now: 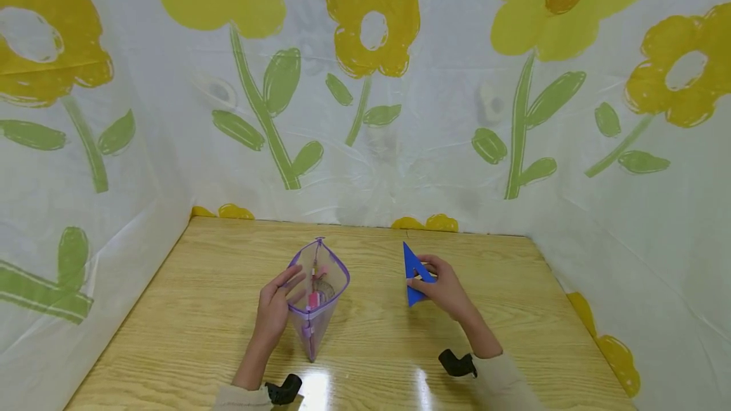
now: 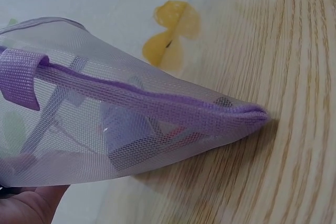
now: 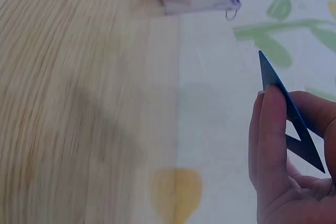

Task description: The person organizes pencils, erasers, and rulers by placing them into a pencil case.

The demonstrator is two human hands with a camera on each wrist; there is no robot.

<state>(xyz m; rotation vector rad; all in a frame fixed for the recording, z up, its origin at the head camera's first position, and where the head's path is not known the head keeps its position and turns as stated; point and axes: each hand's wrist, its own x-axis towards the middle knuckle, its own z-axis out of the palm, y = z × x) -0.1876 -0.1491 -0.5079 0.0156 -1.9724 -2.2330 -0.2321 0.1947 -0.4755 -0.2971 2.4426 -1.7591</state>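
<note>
A see-through mesh zip pouch (image 1: pixel 320 328) with purple trim stands upright on the table, its mouth spread wide. My left hand (image 1: pixel 274 306) grips its left side, with some fingers over the rim inside the mouth. Inside lie a pink block-like item (image 1: pixel 313 299) and a clear curved piece with markings (image 1: pixel 324 290). To the right of the pouch, my right hand (image 1: pixel 442 284) pinches a blue set square (image 1: pixel 412 274) between thumb and fingers, above the table. In the right wrist view, the set square (image 3: pixel 299 121) is seen nearly edge-on, partly covered by the fingers.
The wood-grain table (image 1: pixel 200 297) is enclosed at the back and sides by a white cloth (image 1: pixel 434 157) printed with yellow flowers. A black wrist device (image 1: pixel 284 389) sits by the left sleeve, and another black device (image 1: pixel 457 363) by the right sleeve.
</note>
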